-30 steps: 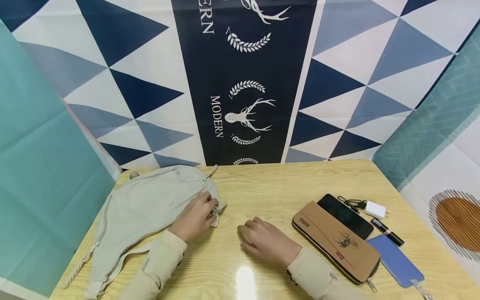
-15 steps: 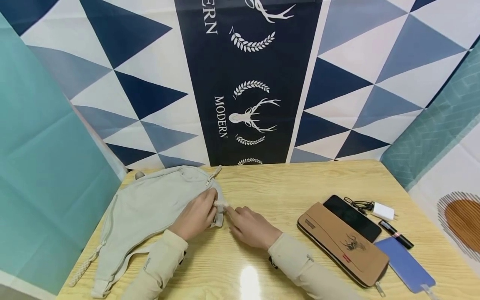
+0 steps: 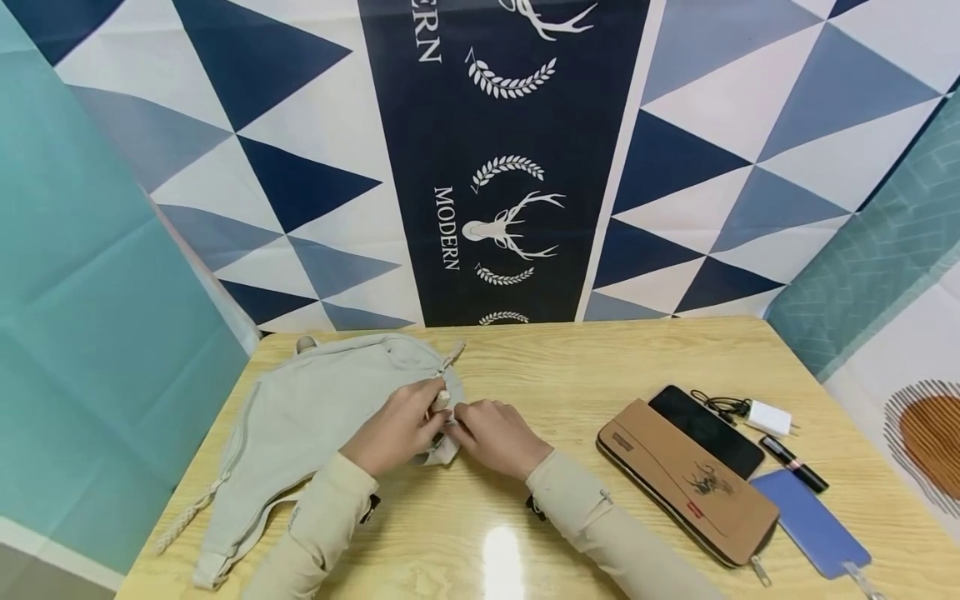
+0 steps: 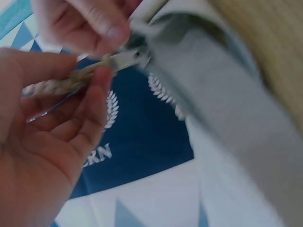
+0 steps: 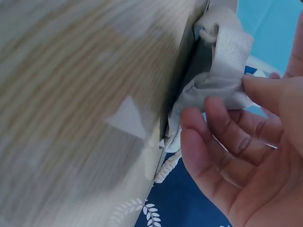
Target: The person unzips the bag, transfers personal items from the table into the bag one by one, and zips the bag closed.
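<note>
A pale grey fabric sling bag (image 3: 322, 392) lies on the left half of the table. At its right end my left hand (image 3: 397, 429) pinches a zipper pull (image 4: 124, 60) with a braided cord (image 4: 45, 88) running back through the fingers. Close beside it, my right hand (image 3: 501, 435) grips the end of the bag between thumb and fingers. In the right wrist view, a webbing strap (image 5: 232, 53) shows just above the held fabric (image 5: 222, 90). The zipper (image 4: 177, 92) runs away from the pull along the bag's edge.
On the right lie a brown zip wallet (image 3: 686, 483), a black phone (image 3: 705, 429), a blue card holder (image 3: 810, 521), a black tube (image 3: 793, 464), a white charger (image 3: 769, 417) and a black cable (image 3: 720, 407). A patterned cloth (image 3: 495, 100) hangs behind the table.
My right hand has come left from the bare table to the bag's end and grips it. The left hand has stayed at that end and now holds the zipper pull's cord upward.
</note>
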Motion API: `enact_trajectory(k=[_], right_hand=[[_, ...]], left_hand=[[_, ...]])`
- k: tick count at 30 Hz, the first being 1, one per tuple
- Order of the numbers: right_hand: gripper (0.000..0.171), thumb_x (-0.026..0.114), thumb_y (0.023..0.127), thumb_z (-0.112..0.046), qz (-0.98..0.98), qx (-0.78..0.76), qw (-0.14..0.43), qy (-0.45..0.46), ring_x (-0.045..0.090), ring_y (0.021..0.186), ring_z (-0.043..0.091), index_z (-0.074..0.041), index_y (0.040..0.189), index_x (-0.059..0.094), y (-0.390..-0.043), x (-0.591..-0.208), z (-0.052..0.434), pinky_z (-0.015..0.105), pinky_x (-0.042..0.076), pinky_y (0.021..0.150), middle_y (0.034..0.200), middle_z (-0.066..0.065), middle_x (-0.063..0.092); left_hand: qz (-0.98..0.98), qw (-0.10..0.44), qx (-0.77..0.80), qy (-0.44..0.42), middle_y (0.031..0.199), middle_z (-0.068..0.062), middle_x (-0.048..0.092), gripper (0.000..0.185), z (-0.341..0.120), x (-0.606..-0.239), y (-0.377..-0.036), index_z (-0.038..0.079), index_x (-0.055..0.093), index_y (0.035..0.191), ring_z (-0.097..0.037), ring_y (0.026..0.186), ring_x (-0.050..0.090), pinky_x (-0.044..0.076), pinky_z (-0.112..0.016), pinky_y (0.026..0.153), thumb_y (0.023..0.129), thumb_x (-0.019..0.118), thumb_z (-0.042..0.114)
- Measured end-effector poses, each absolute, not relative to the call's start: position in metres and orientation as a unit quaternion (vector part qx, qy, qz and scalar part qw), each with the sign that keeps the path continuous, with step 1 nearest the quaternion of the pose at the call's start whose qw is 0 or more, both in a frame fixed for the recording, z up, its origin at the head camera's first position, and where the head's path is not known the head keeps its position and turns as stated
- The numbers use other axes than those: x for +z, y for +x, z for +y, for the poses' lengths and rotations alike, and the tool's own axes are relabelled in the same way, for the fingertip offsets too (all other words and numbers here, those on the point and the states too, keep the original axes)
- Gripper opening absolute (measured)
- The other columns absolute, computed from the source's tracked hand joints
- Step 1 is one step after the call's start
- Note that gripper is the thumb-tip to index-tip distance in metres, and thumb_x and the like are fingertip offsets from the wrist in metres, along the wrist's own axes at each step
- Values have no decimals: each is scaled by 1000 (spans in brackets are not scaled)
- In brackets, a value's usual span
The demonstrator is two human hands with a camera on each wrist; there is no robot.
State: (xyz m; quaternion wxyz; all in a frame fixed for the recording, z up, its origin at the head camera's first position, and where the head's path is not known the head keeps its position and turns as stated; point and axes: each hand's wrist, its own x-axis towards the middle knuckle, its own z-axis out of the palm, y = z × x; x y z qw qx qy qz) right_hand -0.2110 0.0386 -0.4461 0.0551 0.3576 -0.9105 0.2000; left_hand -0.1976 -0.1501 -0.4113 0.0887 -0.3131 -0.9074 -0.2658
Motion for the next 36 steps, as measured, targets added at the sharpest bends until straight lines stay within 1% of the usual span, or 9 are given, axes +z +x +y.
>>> enact_trajectory(k=[5,8,12,15,22,25,29,33,36], right_hand=[[34,58,102,-28,-914,185,67,355,42,49,7,-18,70,50,-211,-446,51,26,37,46,57,-7,42],[31,58,99,-26,-916,178,78,350,42,50,7,-19,70,50,-208,-444,56,26,37,46,57,-8,42],[31,58,95,-25,-918,168,93,348,38,48,6,-20,66,47,-201,-438,60,25,34,44,54,-9,39],[34,58,93,-24,-917,159,97,353,34,45,5,-21,63,44,-194,-436,64,25,32,42,52,-9,35],[38,59,91,-24,-922,157,77,345,29,41,3,-22,58,39,-175,-434,75,23,29,39,49,-11,31],[41,59,91,-25,-929,158,66,329,28,41,2,-23,56,37,-167,-432,78,24,29,38,47,-12,29],[42,59,90,-23,-933,159,65,316,25,40,2,-23,55,36,-160,-431,80,24,27,37,46,-13,26],[40,58,89,-22,-935,157,70,311,24,40,2,-22,56,36,-155,-433,84,24,26,38,47,-13,26],[39,59,90,-21,-937,160,79,302,26,41,2,-22,56,38,-153,-435,86,23,26,39,47,-13,29]], left_hand=[[-918,84,-234,-309,63,7,35,32,-155,-404,-196,15,45,73,-5,56,34,32,-21,50,84,68,-5],[-926,64,-215,-304,62,9,35,28,-159,-404,-191,14,49,77,-4,56,37,35,-22,52,80,70,-5],[-937,30,-174,-301,66,11,49,22,-159,-409,-180,16,59,88,-4,57,45,41,-23,55,81,76,3],[-941,27,-159,-297,69,12,57,17,-159,-415,-173,19,65,87,-2,57,48,43,-23,55,82,76,8],[-911,48,-267,-310,67,19,57,13,-163,-431,-154,22,69,78,5,55,47,43,-18,53,88,70,15],[-892,75,-315,-314,70,20,60,13,-167,-434,-146,22,71,77,5,57,51,45,-17,55,86,70,13],[-889,94,-322,-313,81,15,68,10,-171,-437,-137,18,76,86,4,69,59,50,-19,63,85,70,10],[-903,82,-298,-298,94,8,73,10,-172,-441,-129,18,76,98,4,78,62,53,-21,68,95,66,17],[-910,62,-299,-281,89,11,72,15,-176,-444,-124,19,75,101,5,70,59,50,-20,61,101,61,26]])
